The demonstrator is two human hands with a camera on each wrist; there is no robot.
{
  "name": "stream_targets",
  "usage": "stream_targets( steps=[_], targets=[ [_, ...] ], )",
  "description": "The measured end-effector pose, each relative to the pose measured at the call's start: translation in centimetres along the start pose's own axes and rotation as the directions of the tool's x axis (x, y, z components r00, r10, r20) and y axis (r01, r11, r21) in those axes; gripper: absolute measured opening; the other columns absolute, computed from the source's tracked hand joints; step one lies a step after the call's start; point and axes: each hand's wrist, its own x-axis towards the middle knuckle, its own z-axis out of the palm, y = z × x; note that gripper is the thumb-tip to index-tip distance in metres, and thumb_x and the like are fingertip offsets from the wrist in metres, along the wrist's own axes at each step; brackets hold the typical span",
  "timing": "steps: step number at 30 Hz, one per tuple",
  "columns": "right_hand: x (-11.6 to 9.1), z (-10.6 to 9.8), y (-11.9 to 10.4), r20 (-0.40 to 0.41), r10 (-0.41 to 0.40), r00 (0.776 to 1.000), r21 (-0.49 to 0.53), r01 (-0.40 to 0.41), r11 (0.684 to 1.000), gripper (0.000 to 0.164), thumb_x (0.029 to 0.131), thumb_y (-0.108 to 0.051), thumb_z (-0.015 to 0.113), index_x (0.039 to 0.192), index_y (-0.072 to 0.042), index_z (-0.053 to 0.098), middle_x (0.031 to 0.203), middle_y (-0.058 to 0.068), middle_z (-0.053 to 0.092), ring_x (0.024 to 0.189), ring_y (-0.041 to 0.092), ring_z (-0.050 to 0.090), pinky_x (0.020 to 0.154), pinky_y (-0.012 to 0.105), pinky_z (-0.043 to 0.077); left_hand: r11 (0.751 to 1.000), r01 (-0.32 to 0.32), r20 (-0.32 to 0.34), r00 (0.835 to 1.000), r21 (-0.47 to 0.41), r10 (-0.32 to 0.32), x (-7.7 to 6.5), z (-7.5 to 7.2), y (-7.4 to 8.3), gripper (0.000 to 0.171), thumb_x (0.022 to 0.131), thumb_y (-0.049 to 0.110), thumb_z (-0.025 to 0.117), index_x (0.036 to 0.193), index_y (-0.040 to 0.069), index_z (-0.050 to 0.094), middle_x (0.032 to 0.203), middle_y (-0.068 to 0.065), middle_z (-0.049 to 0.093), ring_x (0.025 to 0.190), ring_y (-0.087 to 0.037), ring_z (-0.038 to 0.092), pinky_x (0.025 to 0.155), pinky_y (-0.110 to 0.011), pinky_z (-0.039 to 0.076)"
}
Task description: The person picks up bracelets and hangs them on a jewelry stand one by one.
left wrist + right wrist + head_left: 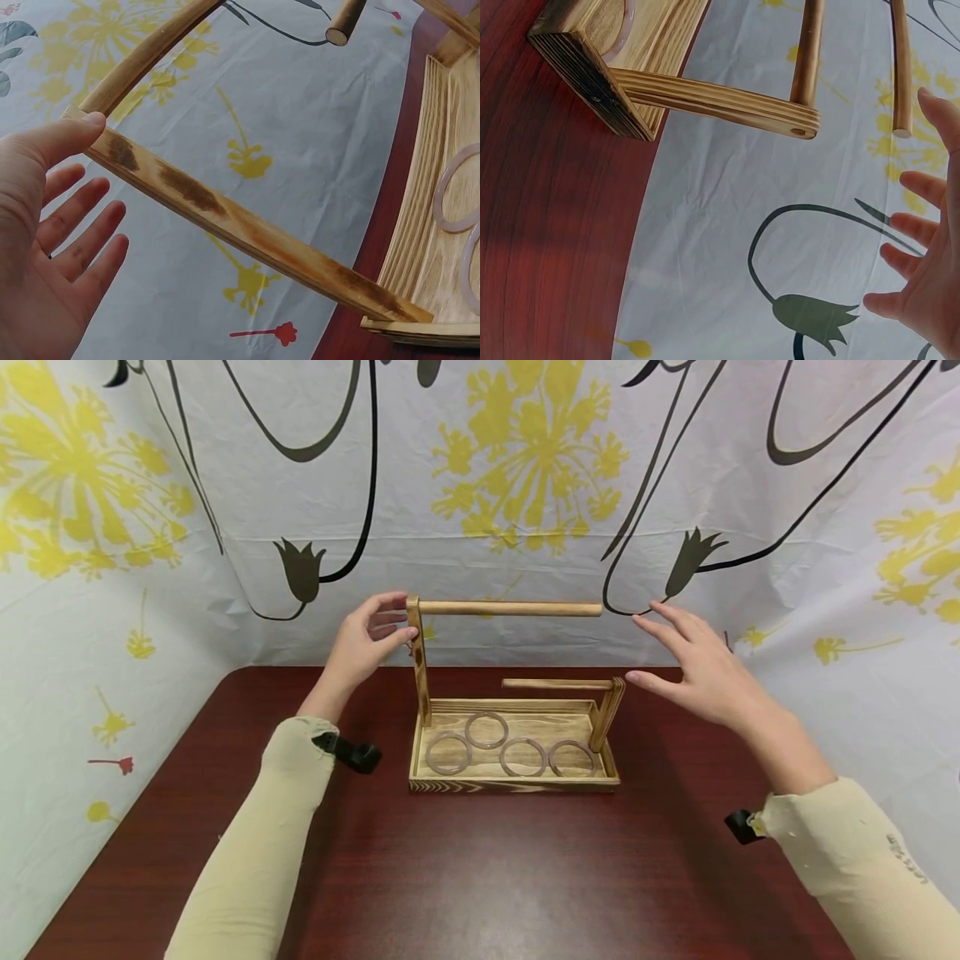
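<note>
A wooden bangle stand with a tray base (517, 786) sits on the table, its long upper rod (510, 608) carried by a tall post (420, 668) at the left. A shorter rod (558, 684) extends from a low post (609, 714) at the right. Several translucent pinkish rings (486, 730) lie in the tray, none on the rods. My left hand (367, 635) is at the top of the tall post, thumb (82, 135) against the wood and the other fingers spread loosely. My right hand (697, 664) hovers beside the free end of the upper rod, fingers spread, holding nothing.
The dark red table (510, 877) ends just behind the stand. A white cloth (390, 485) with yellow and grey plant prints hangs behind it and along both sides. Black camera mounts (360, 755) are on both wrists.
</note>
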Motion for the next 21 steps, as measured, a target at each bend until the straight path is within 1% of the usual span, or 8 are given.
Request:
stream_targets(
  steps=[4, 8, 10, 12, 16, 21],
  targets=[
    [-0.1, 0.0, 0.0, 0.001, 0.001, 1.000, 0.005, -0.001, 1.000, 0.075, 0.090, -0.043, 0.072, 0.154, -0.023, 0.039, 0.163, 0.014, 0.028, 0.147, 0.044, 0.026, 0.115, 0.066, 0.022, 0.999, 0.021, 0.000, 1.000, -0.031, -0.021, 0.1, 0.2, -0.2, 0.051, 0.094, 0.008, 0.068, 0.142, 0.001, 0.050, 0.137, -0.023, 0.055, 0.126, -0.038, 0.058, 0.108, -0.043, 0.048],
    [0.0, -0.1, -0.3, 0.004, 0.005, 1.000, 0.006, -0.005, 1.000, 0.074, 0.090, -0.043, 0.072, 0.154, -0.024, 0.039, 0.162, 0.013, 0.028, 0.147, 0.042, 0.026, 0.114, 0.066, 0.024, 0.998, 0.046, -0.003, 0.999, -0.052, -0.046, 0.1, 0.4, -0.4, 0.049, 0.095, 0.006, 0.066, 0.141, -0.001, 0.050, 0.135, -0.024, 0.056, 0.124, -0.038, 0.059, 0.095, -0.028, 0.055],
    [0.0, -0.1, -0.5, 0.006, 0.006, 1.000, 0.007, -0.006, 1.000, 0.074, 0.089, -0.042, 0.072, 0.153, -0.025, 0.040, 0.162, 0.012, 0.029, 0.147, 0.041, 0.027, 0.113, 0.066, 0.025, 0.996, 0.052, -0.005, 0.999, -0.069, -0.052, 0.2, 0.6, -0.5, 0.048, 0.095, 0.004, 0.066, 0.140, -0.002, 0.051, 0.134, -0.025, 0.056, 0.123, -0.040, 0.060, 0.087, -0.020, 0.055],
    [0.0, -0.1, -0.6, 0.008, 0.007, 1.000, 0.010, -0.008, 1.000, 0.073, 0.089, -0.042, 0.072, 0.153, -0.026, 0.040, 0.162, 0.011, 0.029, 0.146, 0.041, 0.028, 0.112, 0.065, 0.026, 0.994, 0.057, -0.005, 0.998, -0.089, -0.057, 0.2, 0.7, -0.6, 0.048, 0.094, 0.002, 0.065, 0.139, -0.003, 0.050, 0.134, -0.026, 0.056, 0.122, -0.041, 0.059, 0.081, -0.015, 0.054],
    [0.0, 0.0, -0.9, 0.015, 0.012, 1.000, 0.019, -0.013, 1.000, 0.073, 0.090, -0.042, 0.072, 0.154, -0.028, 0.039, 0.162, 0.009, 0.029, 0.146, 0.040, 0.028, 0.110, 0.066, 0.028, 0.992, 0.072, 0.000, 0.997, -0.107, -0.073, 0.3, 0.9, -0.6, 0.046, 0.094, 0.001, 0.065, 0.137, -0.004, 0.051, 0.134, -0.025, 0.055, 0.122, -0.041, 0.059, 0.078, -0.014, 0.053],
    [0.0, 0.2, -1.1, 0.006, 0.004, 1.000, 0.035, -0.004, 0.999, 0.072, 0.091, -0.040, 0.071, 0.154, -0.029, 0.038, 0.162, 0.007, 0.030, 0.146, 0.039, 0.028, 0.110, 0.065, 0.029, 0.991, 0.089, -0.001, 0.996, -0.101, -0.090, 0.4, 1.1, -0.5, 0.042, 0.095, 0.002, 0.064, 0.135, -0.005, 0.052, 0.131, -0.024, 0.057, 0.117, -0.038, 0.061, 0.076, -0.016, 0.053]
  ],
)
